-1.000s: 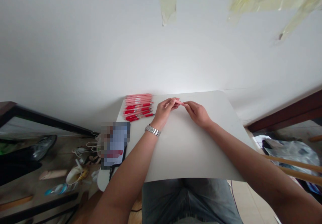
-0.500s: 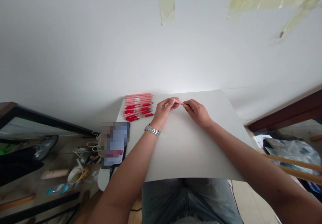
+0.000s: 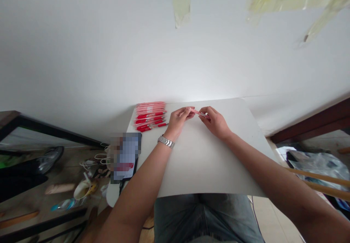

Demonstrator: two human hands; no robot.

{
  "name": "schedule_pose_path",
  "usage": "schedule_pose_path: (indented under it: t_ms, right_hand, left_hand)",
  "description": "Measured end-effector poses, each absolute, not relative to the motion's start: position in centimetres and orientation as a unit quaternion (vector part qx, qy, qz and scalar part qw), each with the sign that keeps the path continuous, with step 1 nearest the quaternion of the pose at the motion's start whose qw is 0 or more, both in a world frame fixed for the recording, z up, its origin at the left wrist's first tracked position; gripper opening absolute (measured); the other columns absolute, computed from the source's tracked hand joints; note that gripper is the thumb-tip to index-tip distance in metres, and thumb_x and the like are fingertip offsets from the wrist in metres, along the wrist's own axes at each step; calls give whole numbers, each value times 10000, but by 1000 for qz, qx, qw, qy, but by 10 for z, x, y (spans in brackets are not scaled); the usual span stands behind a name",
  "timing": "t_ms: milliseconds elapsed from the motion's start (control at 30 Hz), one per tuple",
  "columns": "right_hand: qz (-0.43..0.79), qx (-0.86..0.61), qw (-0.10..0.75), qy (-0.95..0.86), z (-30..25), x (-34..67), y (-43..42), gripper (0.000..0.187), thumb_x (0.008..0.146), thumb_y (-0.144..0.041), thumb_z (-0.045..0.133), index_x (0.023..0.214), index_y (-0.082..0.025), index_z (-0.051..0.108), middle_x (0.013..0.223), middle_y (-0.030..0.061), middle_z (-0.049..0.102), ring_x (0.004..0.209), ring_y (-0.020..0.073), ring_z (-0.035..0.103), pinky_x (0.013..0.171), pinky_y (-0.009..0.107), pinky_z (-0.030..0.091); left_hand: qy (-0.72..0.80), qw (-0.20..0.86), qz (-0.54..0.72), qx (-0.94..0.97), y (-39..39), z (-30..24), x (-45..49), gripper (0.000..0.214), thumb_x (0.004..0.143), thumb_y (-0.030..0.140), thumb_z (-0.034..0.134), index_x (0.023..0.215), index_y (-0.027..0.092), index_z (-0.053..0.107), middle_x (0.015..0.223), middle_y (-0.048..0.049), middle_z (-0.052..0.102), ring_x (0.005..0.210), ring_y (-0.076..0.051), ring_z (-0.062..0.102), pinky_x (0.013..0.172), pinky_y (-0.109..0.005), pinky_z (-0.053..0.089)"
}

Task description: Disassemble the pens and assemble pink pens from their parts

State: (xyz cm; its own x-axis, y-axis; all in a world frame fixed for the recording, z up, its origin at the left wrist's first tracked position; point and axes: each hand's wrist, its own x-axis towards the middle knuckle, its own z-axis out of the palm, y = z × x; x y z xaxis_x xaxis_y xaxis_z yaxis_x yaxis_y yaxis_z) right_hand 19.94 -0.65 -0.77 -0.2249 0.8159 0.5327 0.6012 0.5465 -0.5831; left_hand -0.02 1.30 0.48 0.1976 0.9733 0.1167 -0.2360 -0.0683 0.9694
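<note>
Head view: the 2 bare hands meet in the air above the far part of a white table (image 3: 207, 163), a slim pink pen (image 3: 195, 112) spanning the gap between them. The left hand (image 3: 177, 121) is closed in a pinch on the pen's left end, thumb against bent fingers. The right hand (image 3: 215, 122) is closed too, its fingers curled about the opposite end, where a silvery part shows; how firmly it presses, I cannot tell. The pen tilts slightly down toward the right hand.

Below the left hand, a metal watch (image 3: 166, 141) circles the wrist. Just left of that hand, pink pens (image 3: 150, 107) lie side by side in a row at the table's far edge, and pens with red grips (image 3: 150, 120) lie on the near side of them. Nearer the body, left of the left forearm, is a dark-edged device (image 3: 139, 144), mostly blurred out.

Beyond the hands rises a white wall (image 3: 109, 53) bearing yellowish tape (image 3: 181, 2). Well to the left of the hands and lower down, a cup (image 3: 81, 190) stands near a bottle (image 3: 64, 204).
</note>
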Motion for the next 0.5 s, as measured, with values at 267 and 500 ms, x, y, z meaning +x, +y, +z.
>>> schedule_pose_path:
  t_ms: [267,500]
  right_hand:
    - [94,-440,393,-802,-1,198,-7,319,1101,-386,400,1184,-232,666,984,89,724,887,243,630,844,395,487]
    - [93,-450,402,-792,-1,199,-6,313,1095,-415,422,1115,-224,669,929,82,672,824,223,611,759,363,482]
  left_hand:
    - [359,578,518,519,12,5,-1,434,889,578,728,989,167,826,1244,-125,748,1038,-208,724,1022,-382,571]
    - [361,578,527,507,13,5,0,413,879,554,750,1006,168,823,1223,-124,749,1030,-208,719,1032,-413,577]
